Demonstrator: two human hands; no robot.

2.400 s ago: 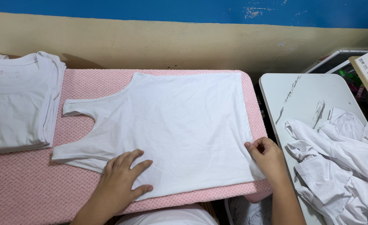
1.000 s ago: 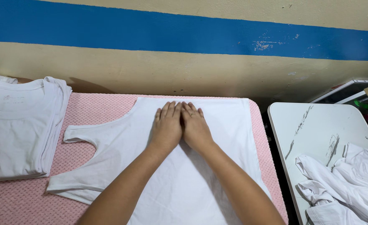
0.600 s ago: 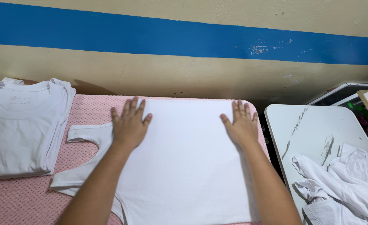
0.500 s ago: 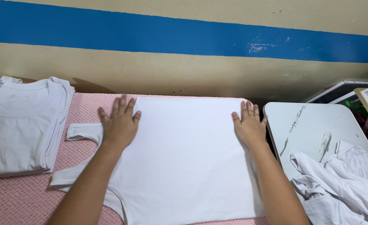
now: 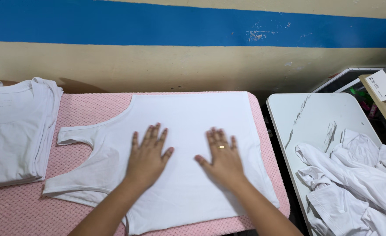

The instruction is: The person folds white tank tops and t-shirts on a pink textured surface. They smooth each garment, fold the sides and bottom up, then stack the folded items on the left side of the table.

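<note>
Under both palms lies a white sleeveless top [image 5: 188, 131], spread flat on a pink textured pad [image 5: 22, 209]. Its long axis runs left to right: the shoulder straps and neckline point away to the left of the left hand [image 5: 148, 154], and the straight hem lies to the right of the right hand [image 5: 221, 156], near the pad's rounded right end. Both hands rest palm down on the middle of the cloth, fingers stretched and spread, gripping nothing; they sit side by side with a gap of bare fabric between the thumbs. A ring [image 5: 221, 147] shows on one finger of the right hand.

Well to the left of the left hand, a stack of folded white garments [image 5: 13, 131] sits on the pad's far end. To the right of the right hand, past the pad's edge, a white table [image 5: 311, 118] bears a loose heap of white garments [image 5: 359, 179]. Beyond that heap, at the upper right, a small white rectangular box [image 5: 382, 85] lies tilted on a wooden ledge [image 5: 383, 109], with colourful packets just beside it, too small to tell apart.
</note>
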